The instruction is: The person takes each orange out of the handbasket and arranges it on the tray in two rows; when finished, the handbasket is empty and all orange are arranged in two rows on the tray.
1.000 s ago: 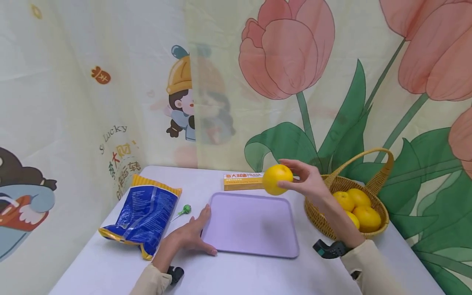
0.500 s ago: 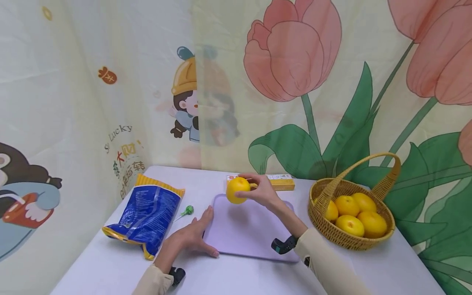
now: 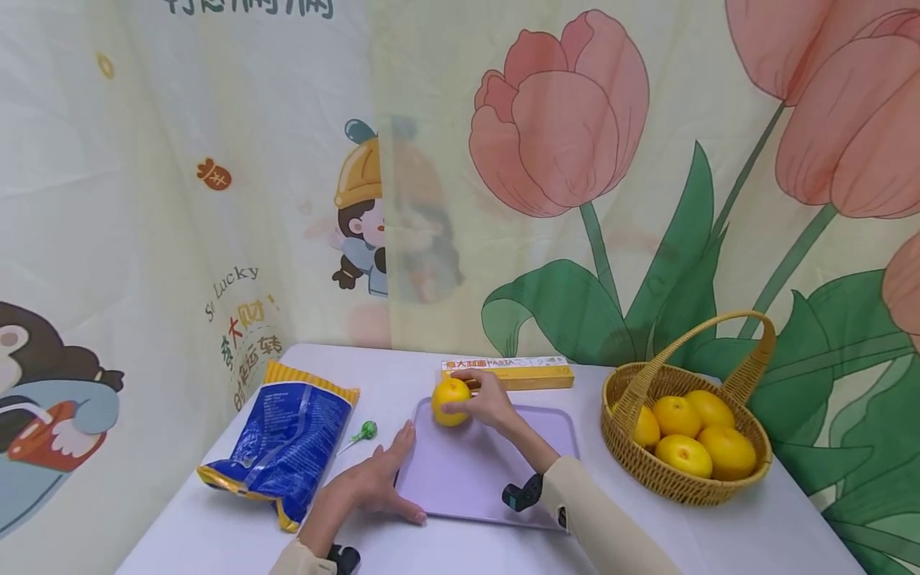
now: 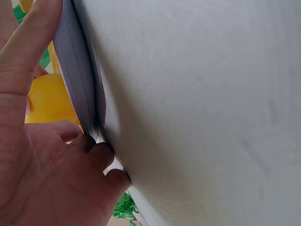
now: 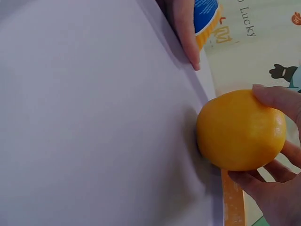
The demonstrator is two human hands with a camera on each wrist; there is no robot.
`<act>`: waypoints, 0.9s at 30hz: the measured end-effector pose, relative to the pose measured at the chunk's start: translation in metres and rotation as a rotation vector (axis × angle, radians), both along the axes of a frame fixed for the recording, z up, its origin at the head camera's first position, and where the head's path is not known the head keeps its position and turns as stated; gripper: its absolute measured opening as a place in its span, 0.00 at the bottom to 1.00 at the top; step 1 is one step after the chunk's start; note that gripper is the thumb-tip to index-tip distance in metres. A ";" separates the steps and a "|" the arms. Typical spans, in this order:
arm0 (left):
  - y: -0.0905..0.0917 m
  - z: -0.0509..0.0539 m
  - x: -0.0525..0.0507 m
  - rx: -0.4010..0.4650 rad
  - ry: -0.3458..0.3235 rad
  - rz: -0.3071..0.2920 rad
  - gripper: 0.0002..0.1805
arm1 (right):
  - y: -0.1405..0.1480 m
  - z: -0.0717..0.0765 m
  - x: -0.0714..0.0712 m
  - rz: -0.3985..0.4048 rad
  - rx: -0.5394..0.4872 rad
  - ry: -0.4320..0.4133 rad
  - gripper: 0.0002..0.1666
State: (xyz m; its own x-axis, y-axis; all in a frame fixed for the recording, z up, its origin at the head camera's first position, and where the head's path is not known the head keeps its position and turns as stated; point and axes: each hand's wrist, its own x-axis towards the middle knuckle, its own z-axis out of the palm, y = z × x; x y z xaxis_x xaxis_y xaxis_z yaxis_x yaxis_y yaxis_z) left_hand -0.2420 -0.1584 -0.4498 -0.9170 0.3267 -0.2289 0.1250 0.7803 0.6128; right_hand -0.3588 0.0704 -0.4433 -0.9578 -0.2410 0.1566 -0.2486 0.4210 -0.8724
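Orange: on my feed the orange sits at nine o'clock from the right hand, just over the tray's eleven o'clock corner; I cannot tell whether it touches the surface.
Right-hand grip: I see it pinching the orange, thumb on the near side, fingers on the far side, the forearm reaching in from five o'clock.
Left hand: the left hand has thumb and forefinger spread around the tray's eight o'clock corner, touching its edge; from there, the orange is between one and two o'clock.
Lilac tray: the lilac tray lies flat on the white table.
Pasta box: the pasta box lies at twelve o'clock, beyond the tray.
Wicker basket: the wicker basket stands at three o'clock; I count five more oranges inside.
Nine o'clock side: a green lollipop lies near the tray, then a blue-and-yellow bag farther out.
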 end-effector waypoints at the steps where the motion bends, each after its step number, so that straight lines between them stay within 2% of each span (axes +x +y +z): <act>1: 0.000 0.000 0.000 0.000 0.000 0.000 0.78 | 0.000 -0.001 0.000 0.006 -0.003 0.006 0.34; 12: -0.001 0.001 0.001 -0.005 -0.012 0.000 0.79 | -0.002 -0.005 -0.005 0.109 0.054 0.007 0.39; 27: -0.001 0.000 0.000 -0.004 -0.014 -0.010 0.79 | 0.000 -0.002 -0.004 0.122 0.065 -0.041 0.46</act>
State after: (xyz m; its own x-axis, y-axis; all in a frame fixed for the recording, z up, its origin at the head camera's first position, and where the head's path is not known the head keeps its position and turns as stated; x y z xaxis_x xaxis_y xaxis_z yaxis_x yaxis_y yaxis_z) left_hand -0.2423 -0.1598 -0.4497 -0.9104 0.3348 -0.2429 0.1242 0.7814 0.6115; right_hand -0.3628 0.0704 -0.4457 -0.9261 -0.3643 0.0985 -0.2664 0.4461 -0.8544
